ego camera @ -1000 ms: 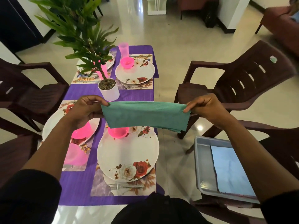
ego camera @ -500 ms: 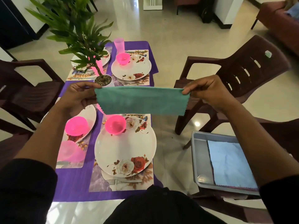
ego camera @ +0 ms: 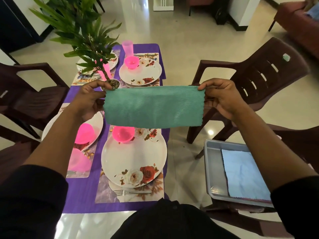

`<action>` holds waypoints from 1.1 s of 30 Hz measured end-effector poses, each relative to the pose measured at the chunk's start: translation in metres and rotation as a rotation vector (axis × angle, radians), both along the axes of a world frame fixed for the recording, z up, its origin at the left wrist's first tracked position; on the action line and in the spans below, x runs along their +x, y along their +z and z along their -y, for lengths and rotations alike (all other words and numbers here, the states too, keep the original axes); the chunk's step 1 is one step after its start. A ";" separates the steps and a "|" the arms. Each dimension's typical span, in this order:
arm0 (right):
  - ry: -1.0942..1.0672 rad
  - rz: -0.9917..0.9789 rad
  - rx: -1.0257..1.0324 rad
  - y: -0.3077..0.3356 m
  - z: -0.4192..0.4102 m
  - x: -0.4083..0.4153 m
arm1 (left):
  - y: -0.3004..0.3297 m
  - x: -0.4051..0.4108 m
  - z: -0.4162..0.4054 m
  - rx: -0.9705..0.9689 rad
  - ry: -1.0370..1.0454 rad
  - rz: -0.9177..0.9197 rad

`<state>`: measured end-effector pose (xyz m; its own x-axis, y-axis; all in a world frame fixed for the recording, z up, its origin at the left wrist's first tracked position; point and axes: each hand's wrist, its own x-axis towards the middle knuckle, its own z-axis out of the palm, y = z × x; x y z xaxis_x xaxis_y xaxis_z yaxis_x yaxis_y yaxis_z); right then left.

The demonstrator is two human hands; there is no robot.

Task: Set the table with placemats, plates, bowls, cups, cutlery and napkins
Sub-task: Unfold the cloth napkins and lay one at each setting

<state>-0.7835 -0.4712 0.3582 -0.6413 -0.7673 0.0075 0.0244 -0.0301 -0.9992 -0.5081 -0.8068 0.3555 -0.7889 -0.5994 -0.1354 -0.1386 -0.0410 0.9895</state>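
One green napkin (ego camera: pixel 153 106), folded to a long band, is hanging stretched in the air above the middle of the table, between the near and far place settings. Two hands are holding it: the left hand (ego camera: pixel 89 100) is pinching its left end between thumb and fingers, and the right hand (ego camera: pixel 222 97) is pinching its right end likewise, fingers curled about the cloth. One purple tablecloth (ego camera: pixel 82 195) is covering the table. Four white floral plates are showing: one near right plate (ego camera: pixel 133 163), one near left plate (ego camera: pixel 98 121) partly hidden by the left forearm, one far right plate (ego camera: pixel 143 73), and one far left plate (ego camera: pixel 113 62) largely behind leaves. Three pink bowls are showing: one on the far edge of the near right plate (ego camera: pixel 123 134), one on the near left plate (ego camera: pixel 85 133), one on the far right plate (ego camera: pixel 132 62). Pink cups counted plainly: one upright far cup (ego camera: pixel 127 47) just beyond the far bowl, and one near cup (ego camera: pixel 78 160) at the near left setting. One fork (ego camera: pixel 131 192) is lying on the floral placemat (ego camera: pixel 103 190) just near of the near right plate. One potted plant (ego camera: pixel 110 82) is standing mid-table. One grey tray (ego camera: pixel 214 166) is sitting to the right on a chair, holding one light blue napkin (ego camera: pixel 245 175). Brown plastic chairs are standing around the table; the far right chair (ego camera: pixel 259 69) is facing it.
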 end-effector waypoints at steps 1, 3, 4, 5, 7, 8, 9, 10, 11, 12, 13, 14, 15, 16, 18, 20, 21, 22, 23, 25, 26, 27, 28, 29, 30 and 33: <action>0.002 0.010 -0.007 0.000 0.000 -0.001 | 0.000 -0.001 -0.002 0.002 0.007 0.003; 0.011 0.014 -0.005 -0.001 -0.001 -0.002 | -0.001 -0.001 -0.002 0.016 0.008 0.016; 0.015 0.011 -0.003 0.000 -0.001 -0.003 | 0.000 0.000 -0.003 0.017 0.005 0.024; 0.023 0.006 0.000 0.000 -0.002 -0.004 | 0.000 0.001 -0.003 0.017 0.009 0.030; 0.039 -0.021 0.009 0.001 -0.004 -0.005 | 0.001 0.003 -0.002 0.013 0.022 0.037; 0.049 -0.040 0.013 0.001 -0.005 -0.005 | 0.002 0.003 -0.002 0.011 0.026 0.037; 0.056 -0.048 0.015 0.002 -0.006 -0.004 | 0.002 0.004 -0.002 0.012 0.031 0.034; 0.060 -0.054 0.015 0.003 -0.007 -0.004 | 0.003 0.005 -0.003 0.017 0.035 0.028; 0.066 -0.056 0.012 0.003 -0.007 -0.004 | 0.003 0.005 -0.003 0.025 0.040 0.023; 0.074 -0.059 0.009 0.004 -0.007 -0.004 | 0.003 0.005 -0.004 0.032 0.045 0.019; 0.083 -0.063 0.009 0.005 -0.008 -0.004 | 0.003 0.006 -0.004 0.039 0.048 0.013; 0.089 -0.068 0.012 0.005 -0.008 -0.004 | 0.002 0.006 -0.005 0.047 0.047 0.007; 0.091 -0.067 0.013 0.006 -0.007 -0.003 | 0.001 0.006 -0.005 0.053 0.044 0.005; 0.080 -0.058 0.011 0.005 -0.007 -0.002 | 0.000 0.005 -0.006 0.058 0.041 0.008; 0.044 -0.041 0.015 0.004 -0.007 0.000 | -0.004 0.005 -0.007 0.077 0.025 0.016; -0.007 -0.068 0.058 0.001 -0.006 0.004 | -0.007 0.005 -0.009 0.103 0.001 0.015; -0.025 -0.072 0.088 0.001 -0.006 0.006 | -0.008 0.004 -0.012 0.095 -0.006 0.023; -0.049 -0.068 0.121 -0.001 -0.004 0.008 | -0.008 0.003 -0.016 0.058 -0.003 0.046; -0.088 -0.055 0.152 -0.003 -0.002 0.011 | -0.008 0.001 -0.021 -0.006 0.012 0.079; -0.192 -0.066 0.213 -0.010 0.006 0.018 | -0.012 -0.005 -0.032 -0.165 0.068 0.126; -0.233 -0.092 0.235 -0.014 0.011 0.023 | -0.013 -0.008 -0.038 -0.242 0.097 0.136; -0.255 -0.115 0.250 -0.018 0.016 0.027 | -0.014 -0.011 -0.045 -0.315 0.125 0.143; -0.267 -0.138 0.264 -0.024 0.020 0.031 | -0.015 -0.014 -0.052 -0.377 0.147 0.148; -0.273 -0.166 0.287 -0.028 0.024 0.035 | -0.016 -0.017 -0.060 -0.425 0.162 0.150; -0.275 -0.202 0.315 -0.031 0.027 0.039 | -0.017 -0.021 -0.067 -0.464 0.171 0.154; -0.249 -0.309 0.359 -0.031 0.038 0.057 | -0.018 -0.031 -0.089 -0.531 0.155 0.185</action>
<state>-0.7265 -0.5092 0.3276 -0.8136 -0.5813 -0.0098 -0.2373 0.3474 -0.9072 -0.5386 -0.7174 0.3376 -0.6788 -0.7290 0.0883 -0.3427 0.4208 0.8399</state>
